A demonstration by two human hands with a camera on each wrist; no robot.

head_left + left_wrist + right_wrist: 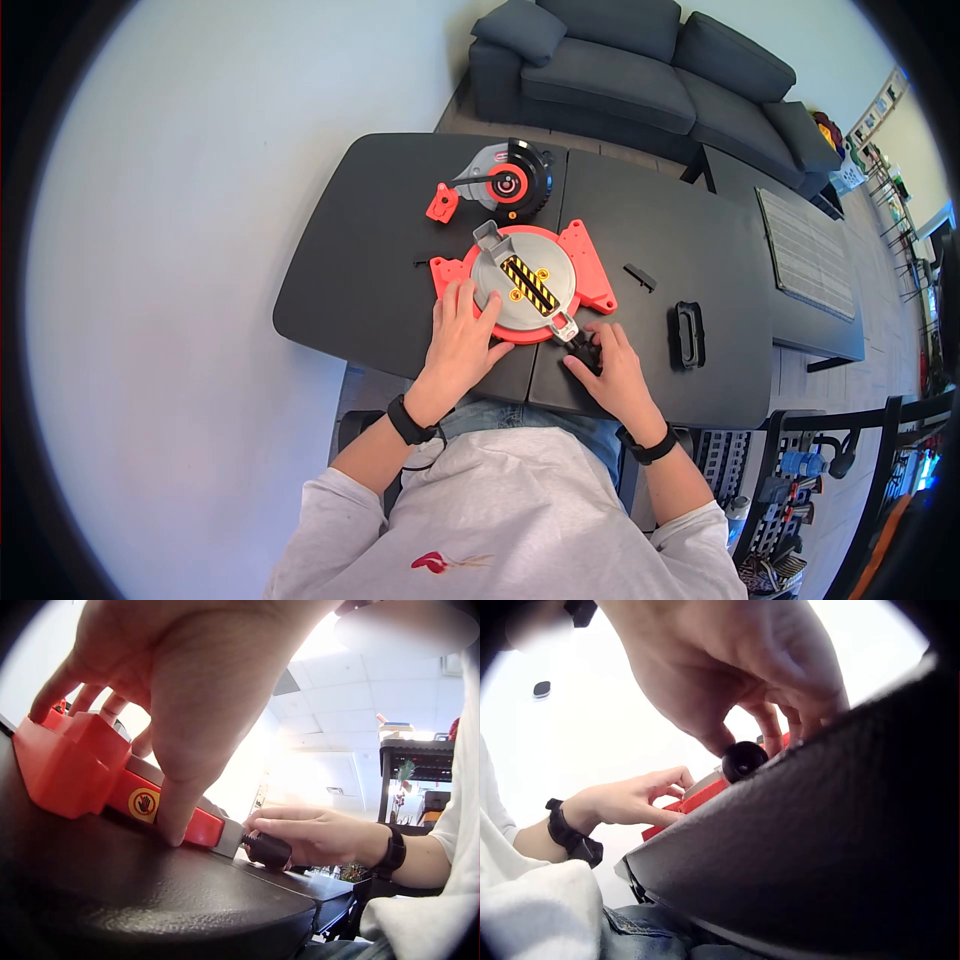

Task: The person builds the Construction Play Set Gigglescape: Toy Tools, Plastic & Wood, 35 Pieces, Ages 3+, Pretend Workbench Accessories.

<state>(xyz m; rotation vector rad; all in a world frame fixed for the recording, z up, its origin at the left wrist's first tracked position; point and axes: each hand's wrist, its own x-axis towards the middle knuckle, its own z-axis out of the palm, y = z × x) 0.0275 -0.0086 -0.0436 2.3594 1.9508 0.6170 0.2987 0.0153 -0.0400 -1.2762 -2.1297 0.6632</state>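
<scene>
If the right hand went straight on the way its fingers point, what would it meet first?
Probably the near end of the red side wing, just ahead of the right hand in the head view; depth is unclear, so the fingers might pass above.

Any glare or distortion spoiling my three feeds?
Head: fisheye bowing and black corners, though the red-and-grey base reads clearly; left wrist: ceiling overexposed in patches, glossy streaks on the tabletop; right wrist: background burnt white, tabletop in deep shadow.
</scene>
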